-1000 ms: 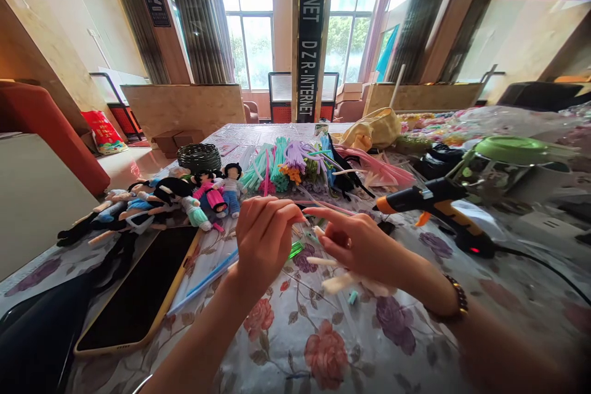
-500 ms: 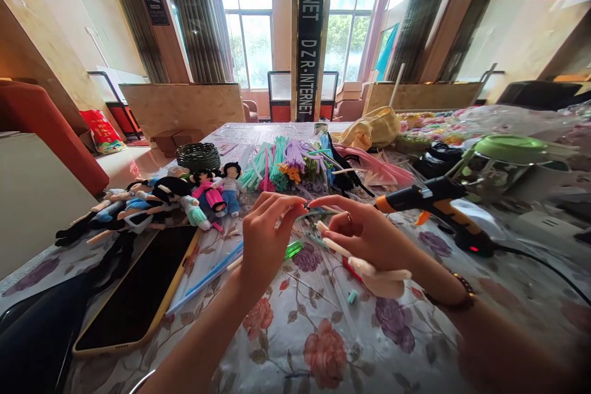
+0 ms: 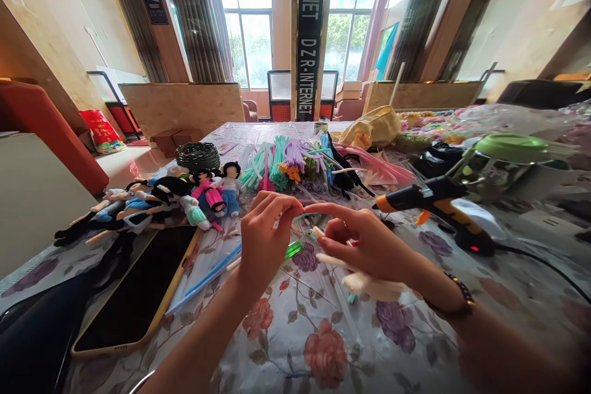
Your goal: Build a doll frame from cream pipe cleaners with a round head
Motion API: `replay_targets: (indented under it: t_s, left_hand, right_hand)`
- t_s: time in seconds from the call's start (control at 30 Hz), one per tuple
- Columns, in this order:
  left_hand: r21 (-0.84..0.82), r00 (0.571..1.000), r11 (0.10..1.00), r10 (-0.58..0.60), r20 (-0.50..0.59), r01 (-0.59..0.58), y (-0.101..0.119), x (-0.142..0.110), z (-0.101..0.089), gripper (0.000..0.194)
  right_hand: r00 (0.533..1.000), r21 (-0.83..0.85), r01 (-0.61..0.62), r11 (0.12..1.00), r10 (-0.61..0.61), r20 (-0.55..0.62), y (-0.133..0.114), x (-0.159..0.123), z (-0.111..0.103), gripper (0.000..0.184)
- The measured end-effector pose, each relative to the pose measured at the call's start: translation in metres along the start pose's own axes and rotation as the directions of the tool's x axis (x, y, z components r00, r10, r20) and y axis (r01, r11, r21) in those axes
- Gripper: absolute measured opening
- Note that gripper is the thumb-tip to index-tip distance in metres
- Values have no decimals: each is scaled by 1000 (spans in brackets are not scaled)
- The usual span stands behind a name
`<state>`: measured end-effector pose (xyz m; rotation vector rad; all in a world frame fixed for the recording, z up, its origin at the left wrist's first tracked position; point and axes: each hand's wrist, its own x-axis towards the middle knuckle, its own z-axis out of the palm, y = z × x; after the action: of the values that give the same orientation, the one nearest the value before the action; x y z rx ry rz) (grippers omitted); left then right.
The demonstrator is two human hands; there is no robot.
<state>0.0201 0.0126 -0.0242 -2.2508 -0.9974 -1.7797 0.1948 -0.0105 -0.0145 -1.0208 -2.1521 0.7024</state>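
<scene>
My left hand [image 3: 263,240] and my right hand [image 3: 364,243] meet above the flowered tablecloth [image 3: 323,345], fingertips pinched together on a thin teal pipe cleaner [image 3: 310,217]. My right hand also holds a cream fuzzy doll body [image 3: 364,282], whose limbs stick out below the palm. A green translucent piece [image 3: 293,250] lies on the cloth just under my left hand.
Finished little dolls [image 3: 184,197] lie in a row at the left, beside a phone [image 3: 138,289]. A pile of coloured pipe cleaners [image 3: 295,166] sits behind my hands. An orange and black glue gun [image 3: 434,206] stands at the right, near a green-lidded jar [image 3: 508,160].
The cream doll body swung under my right hand, out to the right and back a little. Both hands stayed pinched together, rising slightly.
</scene>
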Motion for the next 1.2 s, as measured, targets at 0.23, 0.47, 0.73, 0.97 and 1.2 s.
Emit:
replay_targets:
  t_s: [0.23, 0.47, 0.73, 0.97, 1.2]
  left_hand:
    - [82, 999, 997, 4, 54, -8, -3, -1, 0, 16]
    - [114, 998, 993, 35, 52, -41, -3, -2, 1, 16]
    - [64, 996, 997, -48, -72, 52, -2, -2, -1, 11]
    - [33, 958, 960, -273, -85, 277, -6, -2, 2, 4]
    - [135, 934, 929, -354, 48, 345, -13, -1, 2, 5]
  right_hand:
    - [994, -204, 89, 975, -101, -48, 4, -1, 6, 47]
    - [986, -384, 103, 918, -145, -83, 13, -2, 9, 47]
    - [989, -253, 46, 966, -79, -123, 11, -1, 9, 46]
    - [989, 269, -84, 959, 113, -93, 7, 4, -2, 37]
    - [987, 545, -133, 828, 159, 0, 3, 3, -6, 39]
